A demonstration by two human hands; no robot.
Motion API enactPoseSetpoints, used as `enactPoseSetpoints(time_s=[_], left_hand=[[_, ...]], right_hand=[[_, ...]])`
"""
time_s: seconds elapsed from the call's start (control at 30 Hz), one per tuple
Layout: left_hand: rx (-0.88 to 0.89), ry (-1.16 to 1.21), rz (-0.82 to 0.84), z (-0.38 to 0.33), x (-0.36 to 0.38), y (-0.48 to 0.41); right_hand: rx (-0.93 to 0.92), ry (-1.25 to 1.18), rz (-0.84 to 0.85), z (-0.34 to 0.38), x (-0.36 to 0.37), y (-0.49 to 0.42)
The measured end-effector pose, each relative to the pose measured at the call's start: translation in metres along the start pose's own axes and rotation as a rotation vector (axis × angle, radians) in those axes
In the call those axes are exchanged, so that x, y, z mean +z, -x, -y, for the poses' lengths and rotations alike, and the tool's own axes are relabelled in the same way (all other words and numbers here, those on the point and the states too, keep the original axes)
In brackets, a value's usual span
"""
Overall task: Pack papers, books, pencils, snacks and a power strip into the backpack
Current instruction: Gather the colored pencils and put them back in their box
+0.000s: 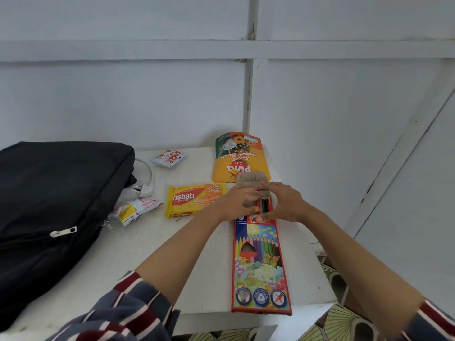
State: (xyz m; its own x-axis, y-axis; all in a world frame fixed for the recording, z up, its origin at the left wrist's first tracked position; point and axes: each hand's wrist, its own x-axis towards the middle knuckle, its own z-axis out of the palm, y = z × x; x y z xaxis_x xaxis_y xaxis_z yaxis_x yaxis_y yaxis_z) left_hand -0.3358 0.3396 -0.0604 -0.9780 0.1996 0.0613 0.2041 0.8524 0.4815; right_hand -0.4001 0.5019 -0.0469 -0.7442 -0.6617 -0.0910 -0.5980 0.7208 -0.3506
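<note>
The pencil box lies flat on the white table, near its right edge, with its brown flap open at the far end. Both hands clamp that end. The left hand curls over the mouth, and the right hand pinches it with its thumb on the printed face. They hide most of the pencils; only about four shafts show between them.

Four snacks lie beyond:
- a Nabati wafer pack
- a Pina biscuit pouch, partly behind the flap
- a small red-and-white packet
- a crumpled packet touching the backpack

One black backpack is cut off at the left. It covers most of the white cable. One plug shows.
</note>
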Motion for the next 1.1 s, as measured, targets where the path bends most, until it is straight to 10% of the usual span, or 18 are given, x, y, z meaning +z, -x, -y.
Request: enactPoseSetpoints(time_s=[0.57, 1.1], left_hand=[[-0.035, 0.199, -0.233, -0.022, -0.022, 0.007], [-0.594, -0.376, -0.449, 0.070, -0.161, 0.191]], right_hand=[[-0.034, -0.039, 0.131, 0.021, -0.025, 0.005], [-0.371, 0.008, -0.074, 0.221, -0.011, -0.046]])
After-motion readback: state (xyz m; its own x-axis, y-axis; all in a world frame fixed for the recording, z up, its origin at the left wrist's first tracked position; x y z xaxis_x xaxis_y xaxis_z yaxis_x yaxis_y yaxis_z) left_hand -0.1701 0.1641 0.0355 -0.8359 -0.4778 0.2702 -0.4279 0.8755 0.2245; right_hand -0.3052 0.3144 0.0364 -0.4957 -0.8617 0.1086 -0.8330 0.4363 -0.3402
